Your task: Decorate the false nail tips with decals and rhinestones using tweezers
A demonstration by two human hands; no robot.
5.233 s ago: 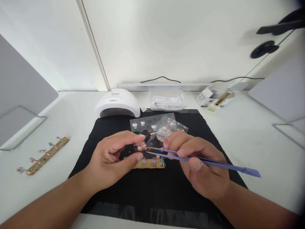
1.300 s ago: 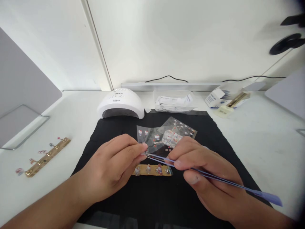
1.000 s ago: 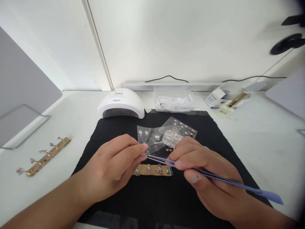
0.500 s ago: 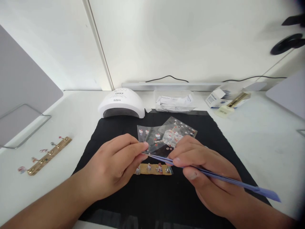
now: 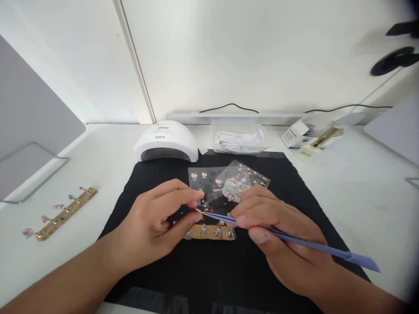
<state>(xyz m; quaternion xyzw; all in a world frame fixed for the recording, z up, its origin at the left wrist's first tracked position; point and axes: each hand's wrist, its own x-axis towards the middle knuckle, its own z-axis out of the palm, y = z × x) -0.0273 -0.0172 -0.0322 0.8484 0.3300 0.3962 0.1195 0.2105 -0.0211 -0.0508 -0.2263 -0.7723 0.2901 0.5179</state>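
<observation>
My right hand point(image 5: 281, 222) is closed around purple tweezers point(image 5: 294, 238), whose tips point left. My left hand point(image 5: 157, 218) is beside those tips, thumb and fingers apart; anything tiny at the tips is too small to make out. Just beyond the fingers lies a clear sticker sheet point(image 5: 209, 181) with small white cat figures and red motifs. A second clear sheet point(image 5: 255, 174) overlaps it at the right, partly behind my right hand. Below the tips is a wooden strip point(image 5: 211, 231) bearing several decorated nail tips, its left end hidden by my left hand.
A black mat point(image 5: 209, 270) covers the middle of the white table. Behind it stand a white nail lamp point(image 5: 166, 138), a clear tray of packets point(image 5: 238, 140) and an opened box point(image 5: 296, 133). At left lies another wooden strip point(image 5: 67, 214) with nail tips on stands.
My left fingers have parted from their pinch on the sticker sheet's near edge, and the sheet now lies flatter. The tweezers have shifted only slightly left.
</observation>
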